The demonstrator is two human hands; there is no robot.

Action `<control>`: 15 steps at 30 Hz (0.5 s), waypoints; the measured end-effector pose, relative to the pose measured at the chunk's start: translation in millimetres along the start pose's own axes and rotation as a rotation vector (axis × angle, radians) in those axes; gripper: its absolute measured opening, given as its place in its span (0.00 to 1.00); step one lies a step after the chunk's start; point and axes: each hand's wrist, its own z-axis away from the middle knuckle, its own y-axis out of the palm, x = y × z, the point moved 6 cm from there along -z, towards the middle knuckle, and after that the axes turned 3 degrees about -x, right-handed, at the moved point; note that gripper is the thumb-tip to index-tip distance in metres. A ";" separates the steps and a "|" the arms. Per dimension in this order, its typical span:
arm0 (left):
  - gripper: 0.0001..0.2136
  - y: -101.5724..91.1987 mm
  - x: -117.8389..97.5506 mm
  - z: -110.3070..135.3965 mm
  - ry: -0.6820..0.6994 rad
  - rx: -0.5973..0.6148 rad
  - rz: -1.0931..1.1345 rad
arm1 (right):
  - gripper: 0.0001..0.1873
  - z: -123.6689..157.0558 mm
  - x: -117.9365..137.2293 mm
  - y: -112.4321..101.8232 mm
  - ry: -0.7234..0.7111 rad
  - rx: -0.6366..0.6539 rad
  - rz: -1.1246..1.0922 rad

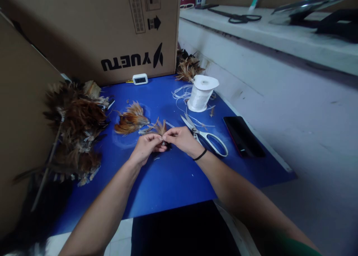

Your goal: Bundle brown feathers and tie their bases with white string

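Observation:
Low over the blue tabletop (pixel 173 189), my two hands meet fingertip to fingertip. My left hand (pixel 145 148) pinches the base of a small brown feather bunch (pixel 160 127), whose tips fan out away from me. Thumb and forefinger of my right hand (pixel 183 138) are closed at the same spot; whatever fine piece they grip is hidden. Just beyond my left hand lies a loose pile of orange-brown feathers (pixel 131 119). White-handled scissors (pixel 211 139) rest with blades apart beside my right wrist, which wears a black band.
A spool of white ribbon (pixel 200 94) stands at the back right, loose strands around it. A black phone (pixel 243 136) lies at the right edge. Dark feather bundles (pixel 81 125) crowd the left. A small digital clock (pixel 140 79) sits before a large cardboard box (pixel 92 28).

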 end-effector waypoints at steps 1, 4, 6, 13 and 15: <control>0.09 -0.1 0.3 -0.3 -0.001 0.004 0.003 | 0.06 0.0 -0.2 0.2 0.003 0.005 0.000; 0.08 -0.7 1.5 -1.0 -0.007 0.009 0.007 | 0.06 -0.4 -1.2 0.5 -0.002 0.011 0.021; 0.07 -1.1 2.1 -1.2 -0.010 0.010 0.012 | 0.06 -0.8 -2.1 0.5 -0.022 0.010 0.053; 0.07 -1.1 2.0 -1.5 -0.034 0.016 0.038 | 0.07 -0.7 -3.0 -0.7 -0.100 -0.003 0.152; 0.07 -1.1 1.4 -1.2 -0.036 0.013 0.044 | 0.07 -0.7 -3.0 -0.7 -0.103 -0.005 0.160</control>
